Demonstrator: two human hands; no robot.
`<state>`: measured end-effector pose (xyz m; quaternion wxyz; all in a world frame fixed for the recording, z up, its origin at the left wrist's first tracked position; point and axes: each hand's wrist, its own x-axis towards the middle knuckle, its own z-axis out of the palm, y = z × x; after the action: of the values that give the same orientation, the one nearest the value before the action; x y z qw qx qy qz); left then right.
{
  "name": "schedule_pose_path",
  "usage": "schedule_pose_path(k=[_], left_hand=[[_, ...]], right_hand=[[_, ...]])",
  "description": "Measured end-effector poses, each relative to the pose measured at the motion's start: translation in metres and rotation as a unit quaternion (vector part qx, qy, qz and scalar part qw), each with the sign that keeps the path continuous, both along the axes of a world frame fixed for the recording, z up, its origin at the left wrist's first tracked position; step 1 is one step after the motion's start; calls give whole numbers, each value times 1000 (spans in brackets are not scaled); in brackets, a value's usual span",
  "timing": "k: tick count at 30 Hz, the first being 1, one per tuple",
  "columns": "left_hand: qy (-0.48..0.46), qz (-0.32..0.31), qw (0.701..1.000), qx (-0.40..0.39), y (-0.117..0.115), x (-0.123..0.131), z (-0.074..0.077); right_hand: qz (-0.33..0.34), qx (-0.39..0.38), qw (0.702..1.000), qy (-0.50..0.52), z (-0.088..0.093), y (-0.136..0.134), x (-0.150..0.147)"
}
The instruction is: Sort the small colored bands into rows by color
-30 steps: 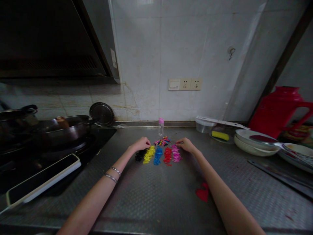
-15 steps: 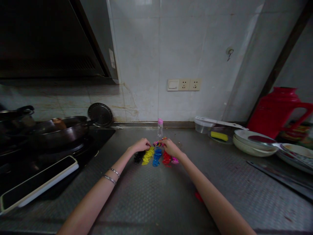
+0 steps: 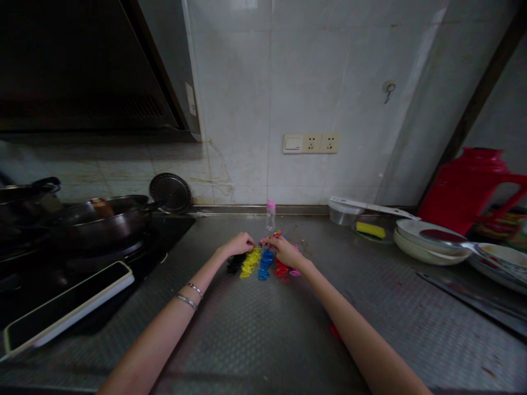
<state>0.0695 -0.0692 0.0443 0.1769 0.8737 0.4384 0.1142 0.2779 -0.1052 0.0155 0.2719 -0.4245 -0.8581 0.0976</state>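
Observation:
My left hand (image 3: 240, 244) is over the upper ends of a black pile (image 3: 234, 264) and a yellow pile (image 3: 250, 263), its fingers bent together; anything between them is too small to make out. Leaning in from the other side, my right hand (image 3: 285, 252) has fingers stretched left across a mixed-colour heap (image 3: 276, 235). These look like tiny rubber bands. A blue pile (image 3: 265, 265) lies between the hands. Partly under my right hand are a red pile (image 3: 281, 271) and a pink pile (image 3: 294, 272). Behind the heap stands a small clear bottle (image 3: 270, 218) with a pink cap.
To the left are a stove with a pan (image 3: 107, 219) and a phone-like slab (image 3: 69, 307). On the right stand a plastic tub (image 3: 346, 214), a yellow sponge (image 3: 370, 230), stacked bowls (image 3: 428, 249), a knife (image 3: 469, 302) and a red thermos jug (image 3: 465, 192).
My right hand's fingertips have shifted slightly left over the mixed heap, uncovering more of its right side. My left hand has stayed nearly in place.

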Motion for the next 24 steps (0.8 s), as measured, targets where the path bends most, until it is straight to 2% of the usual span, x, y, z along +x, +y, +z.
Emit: schedule_pose_path(k=[6,10,14,19,24], left_hand=[[10,42,998,43,2,-2,1],[1,59,997,50,4,-1,5],[3,48,998,50,7,7,4],[24,39,998,43,16,18,0],[31,39,997,53,22,23,2]], right_hand=[[2,-19,1000,12,10,-7,-2],[-28,-24,999,32,17,-9,2],[-64,-4,997,39,17,-6,10],[-76,10,996,46,14,-3,19],[-83,9,996,42,14,-2,21]])
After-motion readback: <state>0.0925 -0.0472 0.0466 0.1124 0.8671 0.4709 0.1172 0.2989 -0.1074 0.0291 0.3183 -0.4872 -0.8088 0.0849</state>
